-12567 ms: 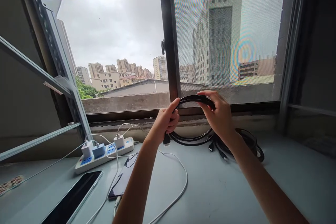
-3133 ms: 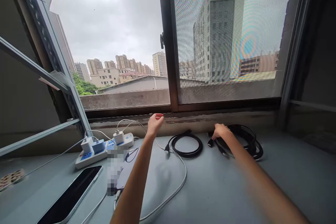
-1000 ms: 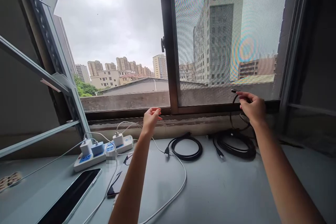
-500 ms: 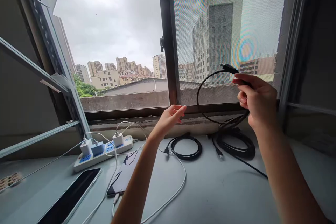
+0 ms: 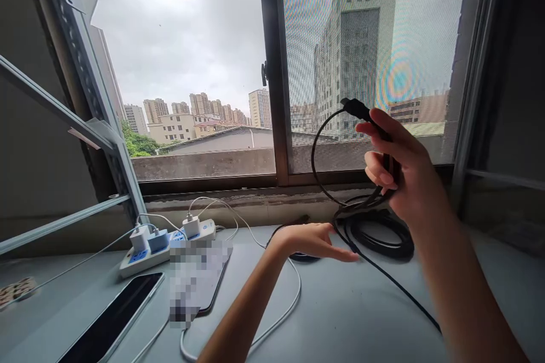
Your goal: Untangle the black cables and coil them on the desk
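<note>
My right hand (image 5: 398,167) is raised in front of the window, its fingers closed round a black cable (image 5: 317,181) near the plug end (image 5: 353,108). The cable loops down to a black coil (image 5: 378,235) lying on the grey table (image 5: 353,317), and one strand trails off toward the lower right. My left hand (image 5: 317,240) hovers low over the table with fingers stretched out, holding nothing. It covers most of a second, smaller black coil (image 5: 298,256), of which only an edge shows.
A white power strip (image 5: 168,244) with chargers plugged in sits at the left. White charging cables (image 5: 293,295) run across the table. A phone (image 5: 114,320) lies at the lower left, and another one (image 5: 213,289) is partly blurred. A metal rack frame (image 5: 80,125) stands at the left.
My left hand has dropped from window-sill height to just above the table, over the small coil. My right hand has brought the cable's plug end slightly left and closer.
</note>
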Tool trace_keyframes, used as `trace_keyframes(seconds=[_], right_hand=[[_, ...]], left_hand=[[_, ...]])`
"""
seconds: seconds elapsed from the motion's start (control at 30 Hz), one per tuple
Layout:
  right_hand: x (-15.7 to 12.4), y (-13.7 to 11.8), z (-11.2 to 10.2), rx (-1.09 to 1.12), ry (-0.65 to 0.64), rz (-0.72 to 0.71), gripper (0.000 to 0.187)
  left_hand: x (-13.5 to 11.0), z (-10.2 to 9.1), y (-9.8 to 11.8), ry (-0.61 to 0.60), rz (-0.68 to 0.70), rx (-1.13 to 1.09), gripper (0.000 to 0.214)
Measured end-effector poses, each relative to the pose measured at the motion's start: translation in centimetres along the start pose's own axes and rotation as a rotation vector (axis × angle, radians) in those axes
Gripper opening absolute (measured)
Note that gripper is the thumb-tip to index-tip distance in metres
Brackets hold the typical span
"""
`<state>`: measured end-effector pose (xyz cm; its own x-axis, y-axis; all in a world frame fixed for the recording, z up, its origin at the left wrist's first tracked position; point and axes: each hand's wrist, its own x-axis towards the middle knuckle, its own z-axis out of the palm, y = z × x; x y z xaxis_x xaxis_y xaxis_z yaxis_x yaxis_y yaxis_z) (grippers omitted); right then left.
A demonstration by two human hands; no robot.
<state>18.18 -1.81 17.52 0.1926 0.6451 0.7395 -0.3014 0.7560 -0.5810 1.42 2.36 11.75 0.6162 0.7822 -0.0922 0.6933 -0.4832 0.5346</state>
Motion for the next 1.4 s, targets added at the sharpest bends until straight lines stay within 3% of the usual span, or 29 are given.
trace_keyframes(seconds=[0.1, 0.23, 0.33, 0.53, 0.67, 1.0, 1.23, 1.4], right_hand=[[-0.4, -0.4, 0.4, 0.031, -0.012, -0.031, 0.029], [-0.4, -0.5, 0.3, 0.093, 0.016, -0.055, 0.03], [0.2, 0.1, -0.3, 0.063, 0.092, -0.071, 0.029], [2.0, 3.1, -2.2, -0.276, 0.298, -0.012, 0.038], [2.6, 4.9, -3.2, -0.456, 0.314, 0.14, 0.043], [2.4, 5.2, -3.4, -0.602, 0.209, 0.319, 0.04], [2.2, 5.1, -3.1, -0.588, 0.087, 0.409, 0.029], [2.1, 5.1, -2.6, -0.545, 0.007, 0.406, 0.03]], left_hand=[[0.5, 0.3, -0.3, -0.012, -0.024, 0.073, 0.079], [1.2, -0.2, -0.6, 0.068, 0.101, 0.033, 0.054], [1.3, -0.9, -1.2, 0.125, 0.172, -0.057, 0.047], [1.2, -2.6, -2.7, 0.257, 0.214, -0.233, 0.04], [0.9, -3.5, -3.0, 0.306, 0.204, -0.252, 0.04], [1.0, -4.5, -2.5, 0.9, 0.379, -0.227, 0.035], [0.8, -4.8, -2.6, 0.929, 0.448, -0.3, 0.033], [0.8, -4.5, -2.2, 0.794, 0.416, -0.352, 0.037]])
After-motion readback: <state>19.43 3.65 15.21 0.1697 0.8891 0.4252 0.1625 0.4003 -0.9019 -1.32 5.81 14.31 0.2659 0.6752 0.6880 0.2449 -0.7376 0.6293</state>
